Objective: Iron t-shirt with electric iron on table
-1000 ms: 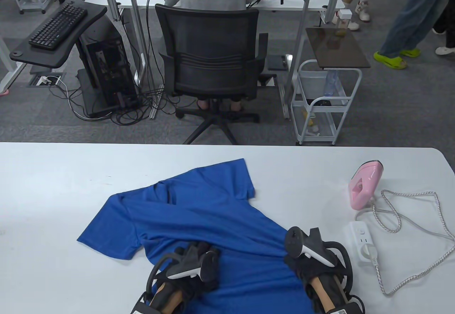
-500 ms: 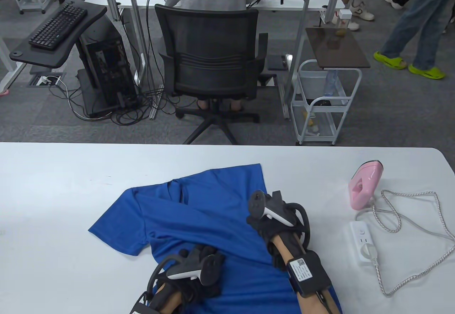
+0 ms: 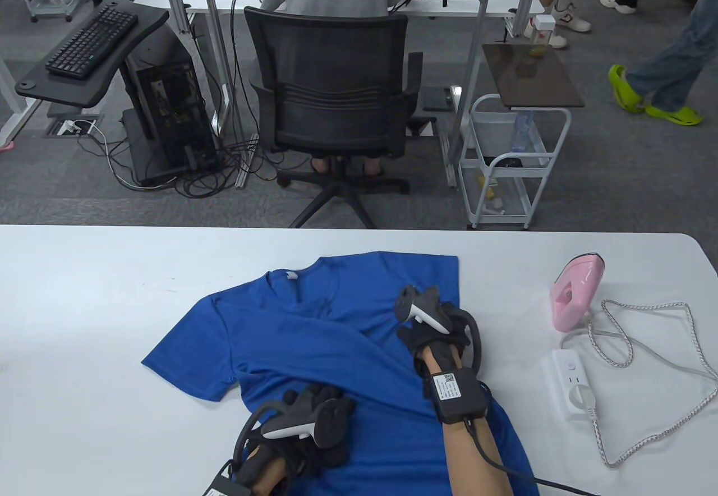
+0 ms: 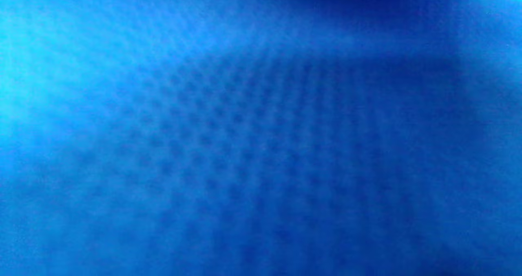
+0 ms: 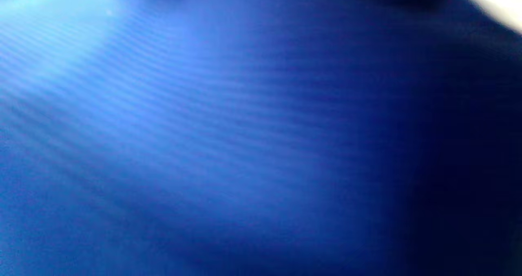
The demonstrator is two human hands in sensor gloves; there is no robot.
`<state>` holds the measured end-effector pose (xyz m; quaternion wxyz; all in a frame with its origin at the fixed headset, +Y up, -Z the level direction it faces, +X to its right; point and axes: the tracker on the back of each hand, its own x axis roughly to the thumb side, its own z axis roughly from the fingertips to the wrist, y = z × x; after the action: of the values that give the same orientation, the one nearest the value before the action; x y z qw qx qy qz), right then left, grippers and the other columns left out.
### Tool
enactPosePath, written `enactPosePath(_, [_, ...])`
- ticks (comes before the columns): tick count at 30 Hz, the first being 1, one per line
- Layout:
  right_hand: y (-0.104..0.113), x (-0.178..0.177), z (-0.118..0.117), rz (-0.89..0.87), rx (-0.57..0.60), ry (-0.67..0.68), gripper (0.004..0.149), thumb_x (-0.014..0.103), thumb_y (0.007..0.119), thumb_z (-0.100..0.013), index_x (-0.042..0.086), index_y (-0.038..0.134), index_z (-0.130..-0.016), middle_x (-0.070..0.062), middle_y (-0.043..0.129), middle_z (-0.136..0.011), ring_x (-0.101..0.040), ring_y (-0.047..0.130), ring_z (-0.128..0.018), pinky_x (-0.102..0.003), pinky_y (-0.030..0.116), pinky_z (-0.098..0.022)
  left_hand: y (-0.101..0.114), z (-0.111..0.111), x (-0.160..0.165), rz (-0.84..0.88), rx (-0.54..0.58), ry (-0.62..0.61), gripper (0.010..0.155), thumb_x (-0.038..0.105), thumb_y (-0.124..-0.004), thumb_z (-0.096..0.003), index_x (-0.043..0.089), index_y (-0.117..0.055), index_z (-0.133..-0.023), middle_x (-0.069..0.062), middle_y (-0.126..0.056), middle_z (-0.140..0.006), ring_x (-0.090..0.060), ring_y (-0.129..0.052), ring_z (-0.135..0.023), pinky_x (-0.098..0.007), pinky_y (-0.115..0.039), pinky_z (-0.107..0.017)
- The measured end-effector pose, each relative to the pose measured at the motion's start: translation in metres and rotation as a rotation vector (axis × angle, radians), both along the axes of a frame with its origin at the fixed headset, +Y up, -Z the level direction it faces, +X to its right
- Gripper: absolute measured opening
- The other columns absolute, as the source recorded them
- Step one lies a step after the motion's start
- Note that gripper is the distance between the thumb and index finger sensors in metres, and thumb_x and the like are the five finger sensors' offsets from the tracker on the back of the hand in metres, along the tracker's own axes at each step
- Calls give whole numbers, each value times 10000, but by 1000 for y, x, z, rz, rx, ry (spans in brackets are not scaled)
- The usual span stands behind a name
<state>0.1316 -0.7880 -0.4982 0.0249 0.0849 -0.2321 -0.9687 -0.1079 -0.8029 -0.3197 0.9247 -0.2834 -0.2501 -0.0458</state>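
A blue t-shirt (image 3: 291, 339) lies spread on the white table (image 3: 84, 294), collar towards the far edge. My left hand (image 3: 317, 400) rests on the shirt's lower part, fingers pointing away from me. My right hand (image 3: 412, 334) lies on the shirt by its right sleeve; the tracker hides its fingers. A pink electric iron (image 3: 575, 299) stands upright at the right, apart from both hands. The left wrist view shows only blurred blue cloth (image 4: 261, 145). The right wrist view shows the same cloth (image 5: 204, 145) very close.
A white power strip (image 3: 569, 384) lies near the iron, with a plug in it and a braided cord (image 3: 662, 361) looping to the table's right edge. An office chair (image 3: 331, 97) and a white cart (image 3: 510, 165) stand beyond the far edge.
My right hand went from the shirt's lower right up to the right sleeve. The shirt shifted right and that sleeve unfolded flat. My left hand barely moved.
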Motion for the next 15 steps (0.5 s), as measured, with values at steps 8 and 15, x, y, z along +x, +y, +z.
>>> enactPosePath(8, [0,81,-14,-9,10,-237,742,483,577,-463,313,223,-1093,-58,146,-1175,-461,283,-1090,-746,356,-718,2,-5,3,18,5,-11,851,625,-549,-457,304,-102,-1107,-31,-37,-1168,-351,-83,-1100,-650,-251,-761])
enactPosePath(15, [39,81,31,-115,109,-9,758,471,688,-452,264,370,-1108,-122,289,-1176,-472,408,-1067,-742,423,-700,11,-2,-19,1,61,45,856,608,-571,-459,263,-147,-1119,-97,-115,-1177,-400,-213,-1100,-621,-344,-762])
